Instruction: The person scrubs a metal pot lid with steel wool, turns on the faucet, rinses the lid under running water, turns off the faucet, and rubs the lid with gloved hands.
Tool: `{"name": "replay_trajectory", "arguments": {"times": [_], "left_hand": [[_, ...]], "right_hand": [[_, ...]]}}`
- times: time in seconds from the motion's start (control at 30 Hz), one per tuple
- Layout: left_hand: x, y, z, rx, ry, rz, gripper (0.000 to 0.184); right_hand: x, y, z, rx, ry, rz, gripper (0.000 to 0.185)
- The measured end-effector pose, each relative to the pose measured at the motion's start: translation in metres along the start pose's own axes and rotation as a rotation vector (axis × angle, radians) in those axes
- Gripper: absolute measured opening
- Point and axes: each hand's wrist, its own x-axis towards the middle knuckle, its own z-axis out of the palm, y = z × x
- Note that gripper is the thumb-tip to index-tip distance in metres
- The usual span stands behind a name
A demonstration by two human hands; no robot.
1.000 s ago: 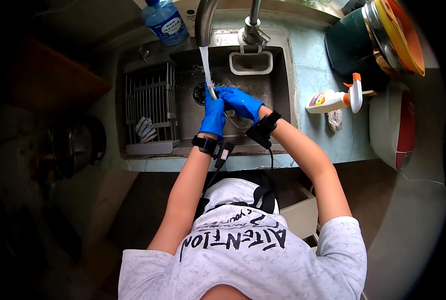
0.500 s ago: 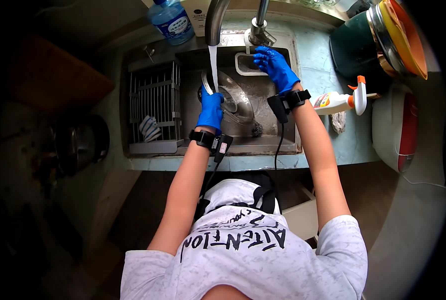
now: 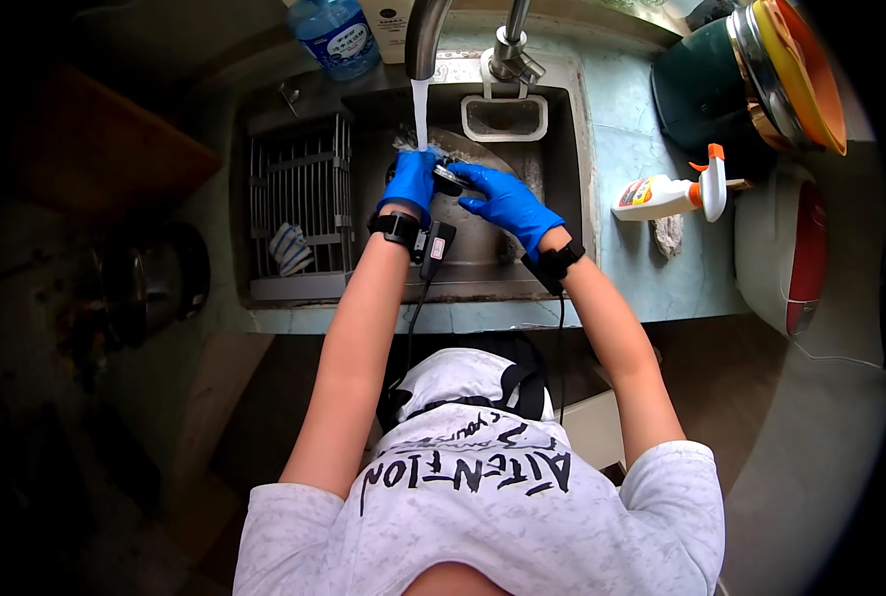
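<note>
Water runs from the faucet (image 3: 426,45) onto my left hand (image 3: 409,181), which wears a blue glove. Its fingers are closed on a round metal lid (image 3: 449,176), seen nearly edge-on and partly covered by the gloves. My right hand (image 3: 503,202), also gloved in blue, has its fingertips at the right edge of that lid; whether they grip it is hard to see. Behind the hands, a shiny curved metal surface (image 3: 478,152) shows in the sink (image 3: 552,228).
A drying rack (image 3: 299,199) with a striped cloth (image 3: 290,248) fills the sink's left side. A strainer basket (image 3: 504,117) hangs at the back. Around stand a blue bottle (image 3: 339,42), a spray bottle (image 3: 666,197), a rag (image 3: 667,236) and a green bucket (image 3: 701,84).
My right hand has come back from the strainer basket to the lid beside my left hand. The lid, seen wide half a second ago, is now tilted nearly edge-on under the stream.
</note>
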Motion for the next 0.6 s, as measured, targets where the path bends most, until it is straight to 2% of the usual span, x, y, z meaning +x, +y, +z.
{"name": "replay_trajectory", "arguments": {"times": [0.03, 0.07, 0.13, 0.17, 0.2, 0.27, 0.3, 0.33, 0.43, 0.47, 0.53, 0.57, 0.6], "left_hand": [[0.029, -0.014, -0.013, 0.194, -0.036, 0.015, 0.019], [0.028, -0.014, -0.015, 0.194, -0.042, 0.015, 0.019], [0.019, -0.014, -0.019, 0.143, -0.175, 0.244, 0.021], [0.004, -0.007, -0.015, 0.121, -0.085, 0.356, 0.027], [-0.003, -0.001, -0.013, 0.119, -0.08, 0.355, 0.027], [-0.012, 0.008, -0.013, -0.196, -0.062, -0.051, 0.034], [-0.019, 0.009, -0.015, -0.192, -0.05, -0.032, 0.041], [-0.013, 0.002, -0.023, -0.205, -0.04, -0.025, 0.041], [0.017, -0.044, -0.054, -0.09, 0.138, 0.165, 0.044], [0.019, -0.052, -0.061, -0.113, 0.156, 0.169, 0.044], [0.022, -0.065, -0.072, 0.267, 0.172, 0.244, 0.039], [-0.018, -0.03, -0.054, 0.164, 0.102, 0.118, 0.04], [-0.011, -0.042, -0.057, 0.138, 0.121, 0.122, 0.04]], "right_hand": [[-0.001, 0.001, 0.001, -0.342, 0.096, -0.097, 0.028], [0.005, 0.015, 0.007, -0.345, 0.099, -0.094, 0.028], [0.022, 0.052, 0.02, 0.035, 0.054, -0.088, 0.028], [0.018, 0.024, 0.012, -0.179, 0.147, -0.191, 0.026], [0.022, 0.015, 0.01, -0.178, 0.142, -0.192, 0.026], [0.035, -0.004, 0.008, 0.022, 0.044, -0.093, 0.023], [0.035, -0.017, 0.007, 0.146, 0.044, 0.007, 0.022], [0.039, -0.011, 0.012, 0.143, 0.028, 0.001, 0.022], [0.058, 0.007, 0.019, -0.024, 0.093, 0.066, 0.021], [0.06, 0.001, 0.018, 0.128, 0.046, 0.154, 0.021], [0.068, 0.029, 0.025, 0.328, 0.041, 0.217, 0.023], [0.068, 0.017, 0.025, 0.395, 0.058, 0.277, 0.023], [0.064, 0.004, 0.023, 0.48, 0.038, 0.297, 0.023]]}}
